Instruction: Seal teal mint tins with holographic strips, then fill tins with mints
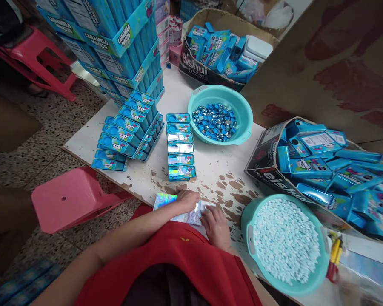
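A shiny holographic sheet (164,200) lies at the table's front edge, close against the red shirt. My left hand (188,200) is closed at the sheet's upper edge, its fingers curled under and partly hidden. At the sheet's right end, my right hand (215,225) has bent fingers gripping a pale part of it; the fingertips are hard to make out. Just beyond my hands stands a column of small blue tins (181,160) marked "Caramelo Macizo". Some of their tops show a shiny strip or glare. More blue tins (124,134) are grouped to the left.
A turquoise basin (242,108) holds small round blue and silver caps. Another turquoise basin (250,238), full of pale blue candies, sits at right beside yellow-and-red scissors (334,259). Two cartons (258,157) hold blue tins. Tall stacked display boxes (115,42) stand back left; a pink stool (65,199) below.
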Tool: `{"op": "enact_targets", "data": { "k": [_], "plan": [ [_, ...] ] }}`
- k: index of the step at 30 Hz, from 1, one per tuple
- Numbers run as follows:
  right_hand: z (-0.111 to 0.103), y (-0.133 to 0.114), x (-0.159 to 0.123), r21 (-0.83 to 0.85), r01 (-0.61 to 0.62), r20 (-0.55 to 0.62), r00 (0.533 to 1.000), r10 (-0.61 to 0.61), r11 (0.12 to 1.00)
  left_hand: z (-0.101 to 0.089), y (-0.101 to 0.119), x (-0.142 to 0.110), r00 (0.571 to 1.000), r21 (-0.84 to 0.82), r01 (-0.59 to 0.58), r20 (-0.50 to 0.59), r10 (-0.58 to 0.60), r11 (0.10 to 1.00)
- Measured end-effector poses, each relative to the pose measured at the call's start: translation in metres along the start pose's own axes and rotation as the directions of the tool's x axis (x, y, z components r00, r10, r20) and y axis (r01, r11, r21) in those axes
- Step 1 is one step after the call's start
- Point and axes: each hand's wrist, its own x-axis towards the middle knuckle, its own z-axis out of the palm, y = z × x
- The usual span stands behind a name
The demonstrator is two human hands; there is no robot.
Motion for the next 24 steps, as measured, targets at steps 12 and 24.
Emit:
{"op": "enact_targets", "data": {
  "k": [12,24],
  "plan": [
    [-0.13,-0.019,0.055,0.683,-0.434,0.123,0.862,0.493,0.588,-0.044,0.045,-0.049,0.941,-0.798,-0.242,-0.052,0.336,0.553],
    [-0.085,-0.095,0.221,0.694,-0.054,-0.196,0.945,0.26,0.718,-0.196,-0.029,-0.089,0.807,-0.304,-0.129,-0.585,-0.078,0.944]
  ]
}}
